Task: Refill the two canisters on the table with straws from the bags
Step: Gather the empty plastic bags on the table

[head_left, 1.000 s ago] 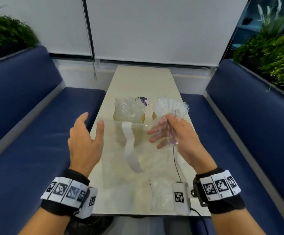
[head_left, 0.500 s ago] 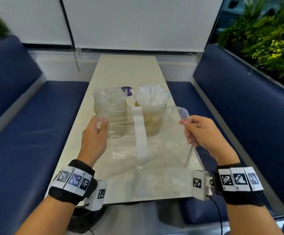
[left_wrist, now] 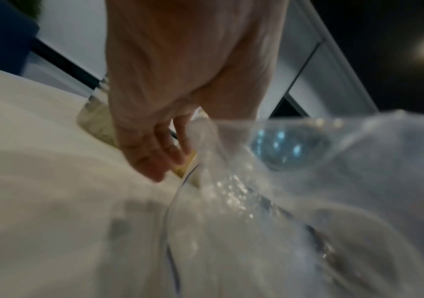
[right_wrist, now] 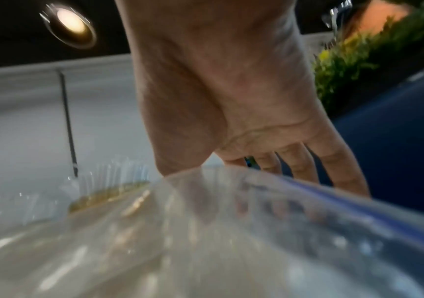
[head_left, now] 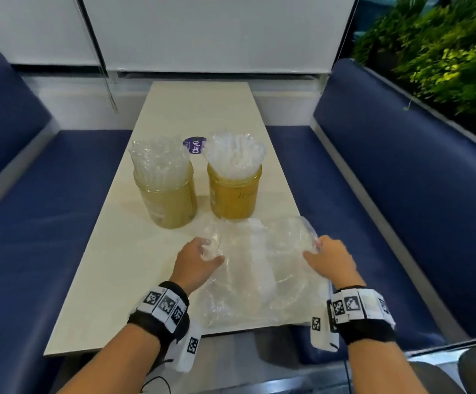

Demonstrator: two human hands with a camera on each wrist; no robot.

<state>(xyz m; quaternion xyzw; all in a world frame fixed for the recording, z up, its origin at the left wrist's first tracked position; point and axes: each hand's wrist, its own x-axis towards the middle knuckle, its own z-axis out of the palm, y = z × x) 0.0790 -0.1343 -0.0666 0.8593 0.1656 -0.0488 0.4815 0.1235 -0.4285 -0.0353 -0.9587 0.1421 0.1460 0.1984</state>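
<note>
— While I watch the head view, both canisters stand mid-desk point(head_left: 174, 115): the left canister point(head_left: 169, 199) packed with clear-wrapped straws point(head_left: 158, 160), the right canister point(head_left: 234, 194) with white straws point(head_left: 235, 157)

— And the bag?

— The clear bag point(head_left: 256, 274) lies flat just in front of them; half a second ago I had it lifted. My left hand point(head_left: 195, 261) pinches its left corner, my right hand point(head_left: 330, 258) grips the right edge

— Contents?

— Looks empty, though I cannot tell for sure
</note>
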